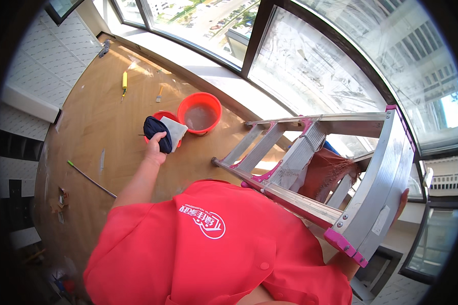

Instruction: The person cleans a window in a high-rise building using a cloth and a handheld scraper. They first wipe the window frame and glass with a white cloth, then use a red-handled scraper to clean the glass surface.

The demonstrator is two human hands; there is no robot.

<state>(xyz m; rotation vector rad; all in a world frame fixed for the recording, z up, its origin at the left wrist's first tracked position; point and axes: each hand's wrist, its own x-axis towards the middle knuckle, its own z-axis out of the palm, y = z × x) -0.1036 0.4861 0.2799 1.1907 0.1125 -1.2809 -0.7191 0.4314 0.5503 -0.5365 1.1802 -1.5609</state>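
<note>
My left hand (156, 148) is closed around a dark blue bundle that looks like folded cloth (155, 131). A white cloth (175, 130) shows right beside it; whether my fingers hold that too, I cannot tell. Behind both, partly hidden, is a small red container (164, 114). An aluminium stepladder (295, 162) with pink fittings stands at my right side. My right hand (404, 199) grips the outer edge of the ladder's top; most of that hand is hidden behind it. A frayed reddish-brown cloth (323, 173) hangs among the ladder's steps.
A red bucket (200, 113) of cloudy water stands on the wood floor. Farther off lie a yellow tool (124, 84) and a flat brush (159, 94). A thin pole (91, 179) with a green tip lies at left. Smeared window panes (310, 66) rise behind the ladder.
</note>
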